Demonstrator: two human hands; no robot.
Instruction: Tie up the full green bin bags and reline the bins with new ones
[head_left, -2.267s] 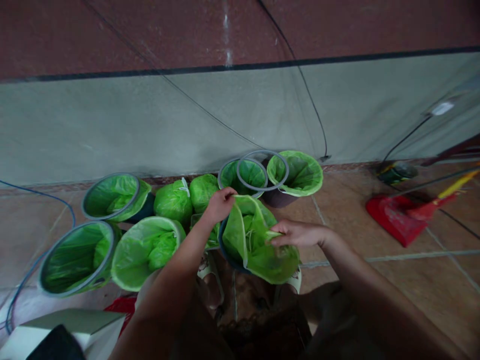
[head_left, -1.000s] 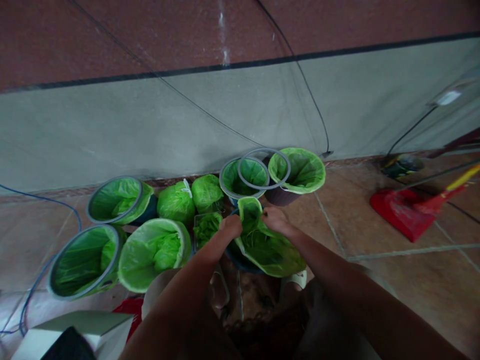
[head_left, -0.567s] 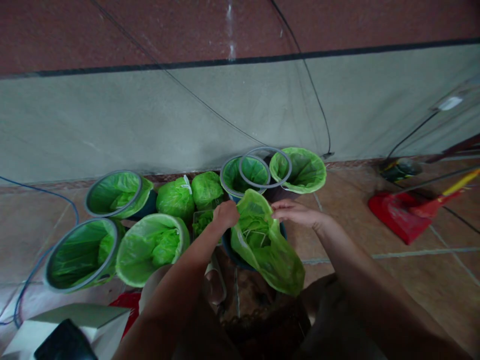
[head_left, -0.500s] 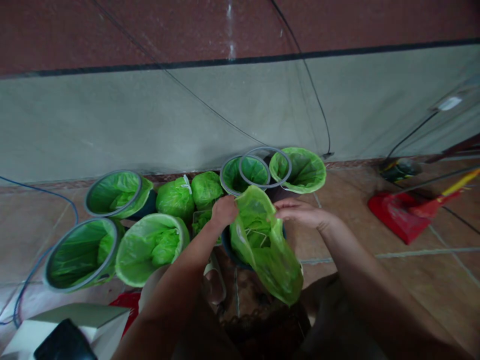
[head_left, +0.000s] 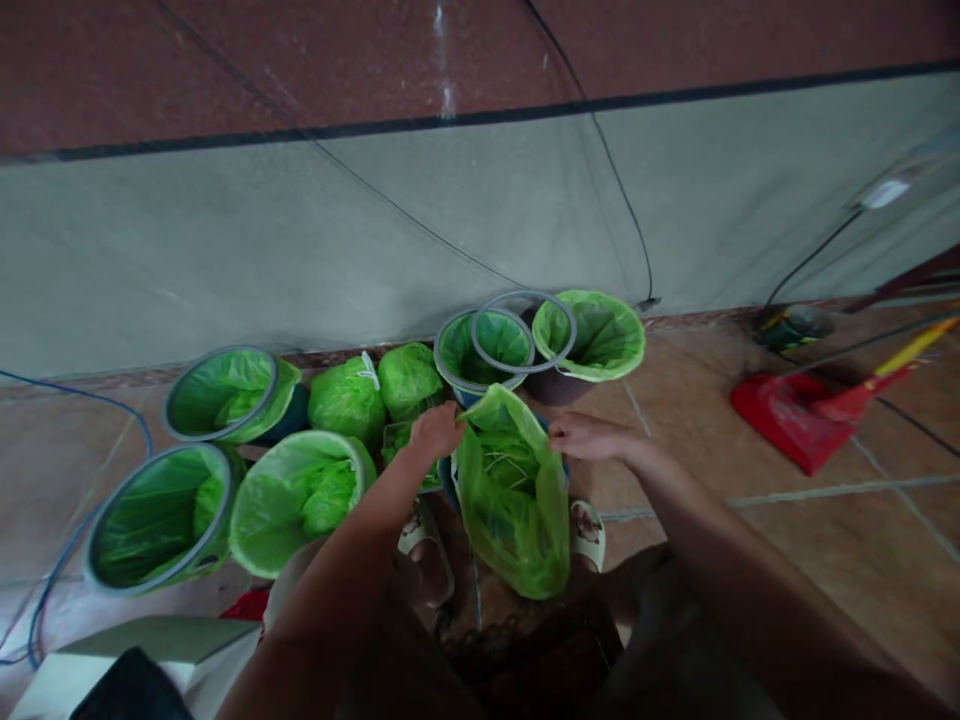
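Note:
A green plastic bag point(head_left: 517, 540) hangs over a dark blue bin point(head_left: 451, 485) between my legs, its mouth spread and its front side draped toward me. My left hand point(head_left: 439, 430) is closed on the left edge of the bag. On the opposite edge, my right hand point(head_left: 589, 436) pinches the plastic. Inside the mouth lie crumpled green plastic and thin white strings. Just left of my left hand is a small basket point(head_left: 431, 488) with green stuff in it, partly hidden by my forearm.
Several green-lined bins stand around, including one with a pale rim point(head_left: 369, 480). Tied green bags point(head_left: 346, 400) sit by the wall. A loose grey ring point(head_left: 574, 335) rests across two bins. At right lie a red dustpan point(head_left: 780, 415) and cables; a white box point(head_left: 142, 640) is lower left.
My right hand has closed on the bag's right edge and moved slightly down. The bag's draped front has swung left and now hangs straighter, uncovering my right slipper.

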